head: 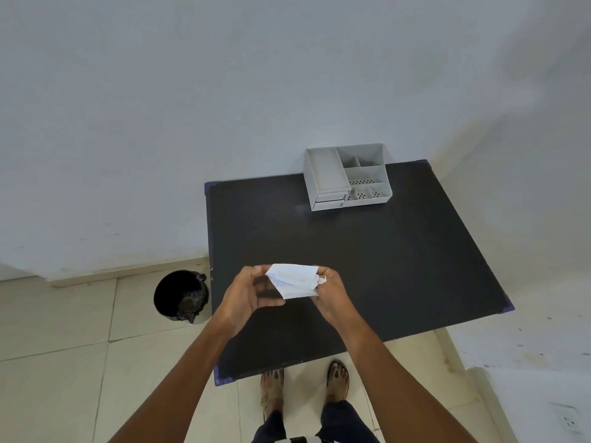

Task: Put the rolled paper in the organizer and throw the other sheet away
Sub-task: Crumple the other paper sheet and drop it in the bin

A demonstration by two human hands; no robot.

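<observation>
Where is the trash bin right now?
In the head view, the black trash bin stands on the floor, left of the black table, near the person's left hand.

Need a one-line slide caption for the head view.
Both hands hold white paper above black table; organizer behind, bin left.

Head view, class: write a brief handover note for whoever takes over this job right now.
Left hand and right hand: both hold the paper above the table, apparently part rolled.
Organizer: at the table's far edge, no paper visible in it.
Bin: on the floor left of the table.
Done: nothing placed yet.
Left: organizer drop, then bin the other sheet, which is not in view.
</observation>
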